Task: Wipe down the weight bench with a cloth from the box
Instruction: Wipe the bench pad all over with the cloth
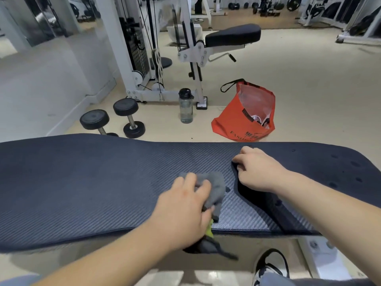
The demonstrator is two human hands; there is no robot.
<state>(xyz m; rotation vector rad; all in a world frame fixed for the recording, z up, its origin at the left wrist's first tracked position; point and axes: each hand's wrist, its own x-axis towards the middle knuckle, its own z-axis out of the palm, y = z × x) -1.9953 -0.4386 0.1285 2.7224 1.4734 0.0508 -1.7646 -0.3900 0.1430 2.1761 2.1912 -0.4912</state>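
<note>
On mid-pad, head view | left hand [185, 205] is gripping bunched grey cloth [216, 186], pressing it onto weight bench [82, 182]; cloth tail is hanging over near edge | right hand [259, 168] is resting loosely curled, holding nothing, just right of cloth | bench long axis is running left-right; droplets [355, 163] are lying rightward, probably the next stroke

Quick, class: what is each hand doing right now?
Left hand: grips the grey cloth on the bench.
Right hand: rests on the bench, fingers loosely curled, holding nothing.
</note>
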